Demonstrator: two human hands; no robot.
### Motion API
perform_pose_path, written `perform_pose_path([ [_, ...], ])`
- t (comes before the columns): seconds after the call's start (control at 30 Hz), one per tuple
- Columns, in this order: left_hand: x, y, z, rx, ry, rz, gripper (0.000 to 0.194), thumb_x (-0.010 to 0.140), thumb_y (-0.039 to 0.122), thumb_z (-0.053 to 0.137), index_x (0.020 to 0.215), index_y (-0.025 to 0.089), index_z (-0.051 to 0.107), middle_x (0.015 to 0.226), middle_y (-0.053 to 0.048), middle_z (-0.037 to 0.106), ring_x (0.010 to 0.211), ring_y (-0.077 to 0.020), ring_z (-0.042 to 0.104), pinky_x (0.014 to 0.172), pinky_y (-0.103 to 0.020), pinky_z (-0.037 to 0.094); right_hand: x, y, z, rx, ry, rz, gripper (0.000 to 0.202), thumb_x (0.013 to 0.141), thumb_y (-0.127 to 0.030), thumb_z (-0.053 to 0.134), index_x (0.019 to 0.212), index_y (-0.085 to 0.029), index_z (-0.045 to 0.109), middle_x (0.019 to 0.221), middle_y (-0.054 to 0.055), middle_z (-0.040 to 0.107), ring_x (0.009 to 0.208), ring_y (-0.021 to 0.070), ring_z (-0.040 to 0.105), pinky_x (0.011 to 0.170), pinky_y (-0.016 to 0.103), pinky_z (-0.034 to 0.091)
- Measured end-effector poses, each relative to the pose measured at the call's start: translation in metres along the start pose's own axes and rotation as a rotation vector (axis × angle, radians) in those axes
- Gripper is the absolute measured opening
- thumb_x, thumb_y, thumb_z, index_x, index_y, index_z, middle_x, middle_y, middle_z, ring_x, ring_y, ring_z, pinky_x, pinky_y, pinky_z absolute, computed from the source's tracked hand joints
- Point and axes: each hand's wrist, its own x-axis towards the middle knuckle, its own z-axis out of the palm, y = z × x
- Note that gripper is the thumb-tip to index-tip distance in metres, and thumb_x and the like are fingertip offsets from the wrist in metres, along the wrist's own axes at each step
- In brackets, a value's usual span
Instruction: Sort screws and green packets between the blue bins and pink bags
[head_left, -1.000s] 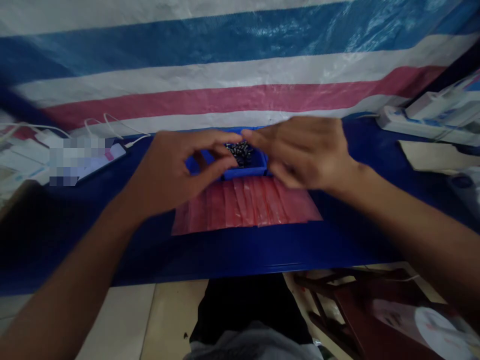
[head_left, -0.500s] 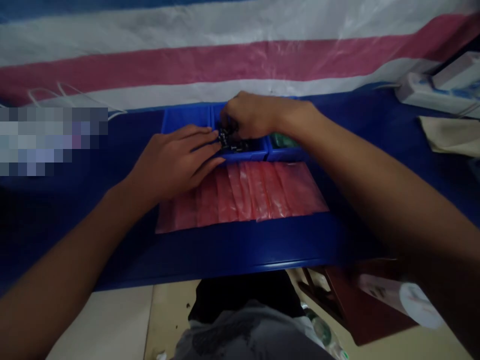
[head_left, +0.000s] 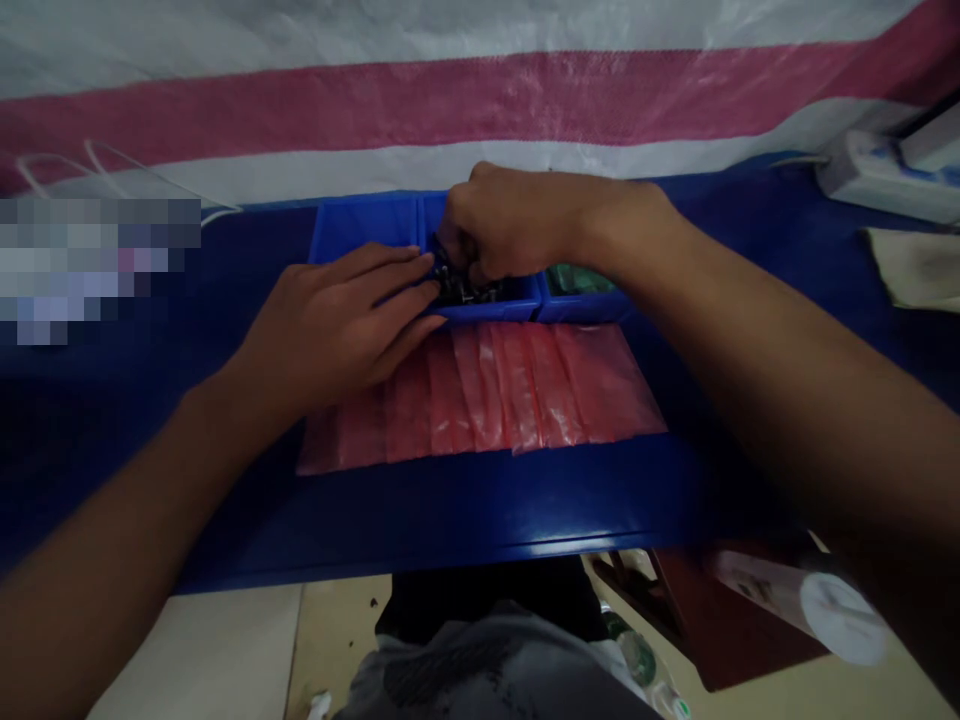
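My right hand reaches into the middle blue bin, its fingers curled down among small dark screw-like parts. What those fingertips hold, if anything, is hidden. My left hand lies palm down with fingers apart, across the front of the left blue bin, its fingertips at the edge of the middle bin. Under and beside it, a row of overlapping pink plastic bags lies on the blue table. Green material shows in the right bin, partly behind my right wrist.
A striped sheet rises behind the table. White cables lie at the back left. A white box and a beige cloth are at the right. Below the table edge stand a reddish-brown stool and a bottle.
The view has shifted slightly. My right hand's fingers have moved a little within the middle bin. My left hand has stayed at the bins.
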Motion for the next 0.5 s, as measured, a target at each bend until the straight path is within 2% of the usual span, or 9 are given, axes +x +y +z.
perform_pose_path([
  [0.1,-0.002,-0.003,0.003,0.072,0.102,0.087,0.039,0.116,0.039,0.048,0.125,0.013,0.076,0.134,-0.013,0.078,0.127,-0.0296,0.076,0.094,-0.045,0.070,-0.003,-0.005,-0.005,0.032,-0.016,0.002,0.025,0.092,-0.020,0.075,0.116,-0.018,0.081,0.102,0.007,0.081,0.096,0.0278,0.079,0.085,0.034,0.060],
  [0.2,-0.004,-0.005,0.005,0.068,0.187,0.136,0.034,0.115,0.036,0.054,0.124,0.012,0.076,0.133,-0.015,0.078,0.124,-0.0289,0.077,0.098,-0.043,0.069,-0.003,-0.009,-0.005,0.077,-0.032,0.059,0.038,0.091,-0.033,0.082,0.126,-0.020,0.077,0.104,0.005,0.079,0.097,0.0256,0.077,0.083,0.030,0.056],
  [0.33,-0.005,-0.006,0.008,-0.015,0.250,0.138,0.030,0.113,0.034,0.058,0.122,0.012,0.077,0.130,-0.015,0.079,0.124,-0.0258,0.077,0.109,-0.040,0.066,0.000,-0.015,0.000,0.072,-0.060,0.042,0.024,0.094,-0.024,0.073,0.116,-0.014,0.079,0.094,0.005,0.077,0.084,0.0180,0.072,0.071,0.025,0.046],
  [0.5,-0.005,-0.008,0.009,-0.120,0.152,0.045,0.036,0.114,0.042,0.054,0.126,0.017,0.076,0.136,-0.012,0.076,0.130,-0.0261,0.074,0.114,-0.045,0.064,0.000,-0.015,0.000,0.109,-0.087,-0.034,0.023,0.089,-0.012,0.071,0.110,-0.007,0.079,0.093,0.007,0.078,0.075,0.0144,0.062,0.063,0.027,0.036],
])
